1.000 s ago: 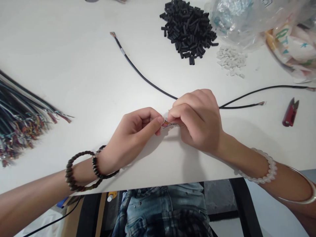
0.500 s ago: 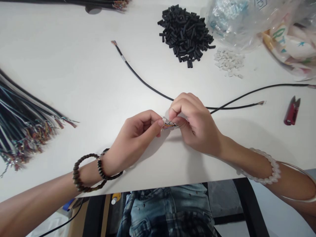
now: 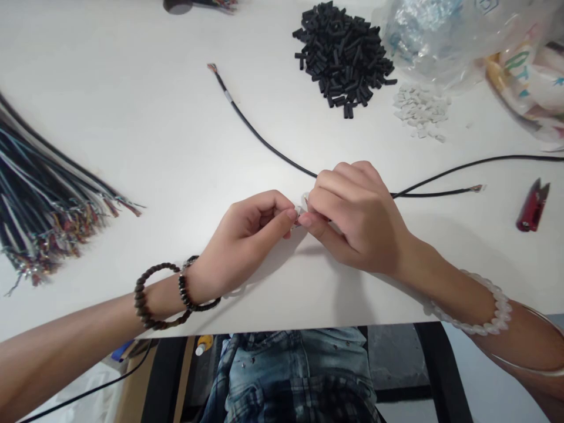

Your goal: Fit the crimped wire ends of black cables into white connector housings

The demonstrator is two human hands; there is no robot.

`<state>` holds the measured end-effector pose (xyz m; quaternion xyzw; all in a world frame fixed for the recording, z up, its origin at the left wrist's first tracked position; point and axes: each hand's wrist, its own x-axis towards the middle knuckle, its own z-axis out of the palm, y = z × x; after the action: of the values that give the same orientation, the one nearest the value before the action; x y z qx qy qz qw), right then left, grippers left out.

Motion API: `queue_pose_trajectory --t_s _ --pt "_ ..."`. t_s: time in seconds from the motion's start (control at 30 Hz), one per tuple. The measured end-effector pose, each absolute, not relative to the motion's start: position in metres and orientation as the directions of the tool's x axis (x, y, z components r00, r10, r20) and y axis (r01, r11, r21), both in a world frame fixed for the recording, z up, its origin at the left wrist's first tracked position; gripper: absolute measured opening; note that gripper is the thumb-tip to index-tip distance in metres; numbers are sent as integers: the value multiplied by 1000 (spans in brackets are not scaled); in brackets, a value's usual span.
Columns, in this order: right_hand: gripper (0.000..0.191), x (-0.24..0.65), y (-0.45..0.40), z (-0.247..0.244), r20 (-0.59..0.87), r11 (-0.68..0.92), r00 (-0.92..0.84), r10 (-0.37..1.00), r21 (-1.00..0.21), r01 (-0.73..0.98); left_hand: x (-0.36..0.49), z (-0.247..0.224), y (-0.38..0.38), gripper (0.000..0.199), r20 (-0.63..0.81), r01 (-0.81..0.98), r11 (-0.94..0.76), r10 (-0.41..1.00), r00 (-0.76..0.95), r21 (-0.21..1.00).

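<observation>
Near the middle of the table, my left hand (image 3: 253, 235) pinches a small white connector (image 3: 298, 210) between thumb and forefinger. My right hand (image 3: 352, 217) is closed beside it, thumb and forefinger pressed on the thin wires at the cable's end; its fingers mostly cover these wires. A black cable (image 3: 467, 160) runs from behind my right hand to the right edge. Another black cable (image 3: 268, 145), with bare wires at both ends and a white band near its upper left end, lies crossing behind my right hand.
Black tube pieces (image 3: 343, 56) are piled at the back, beside small white pieces (image 3: 420, 111) and plastic bags (image 3: 436, 41). A red cutter (image 3: 533, 205) lies at the right. Bundled cables (image 3: 39, 194) with frayed ends lie at the left. The table's front edge (image 3: 282, 332) is near my body.
My right hand has turned and closed in toward my left fingertips, now covering the coloured wires that showed between the hands. The view has shifted slightly.
</observation>
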<state>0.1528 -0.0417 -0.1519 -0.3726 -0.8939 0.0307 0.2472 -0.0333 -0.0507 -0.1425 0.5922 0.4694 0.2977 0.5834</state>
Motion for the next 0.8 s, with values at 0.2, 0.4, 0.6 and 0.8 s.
queue_pose_trajectory --t_s 0.2,0.4,0.6,0.8 --pt "30 149 -42 -147 384 748 -652 654 -200 632 -32 -146 -49 25 -120 239 16 895 429 971" --pt "28 151 -46 -148 391 722 -610 690 -300 624 -34 -153 -47 23 -87 164 -8 819 567 986" --pt "24 160 -52 -136 326 770 -698 638 -253 586 -36 -159 -48 18 -42 151 -68 778 627 986" --pt "24 165 -53 -125 271 878 -850 452 33 477 -38 -157 -49 15 -11 160 -119 770 637 980"
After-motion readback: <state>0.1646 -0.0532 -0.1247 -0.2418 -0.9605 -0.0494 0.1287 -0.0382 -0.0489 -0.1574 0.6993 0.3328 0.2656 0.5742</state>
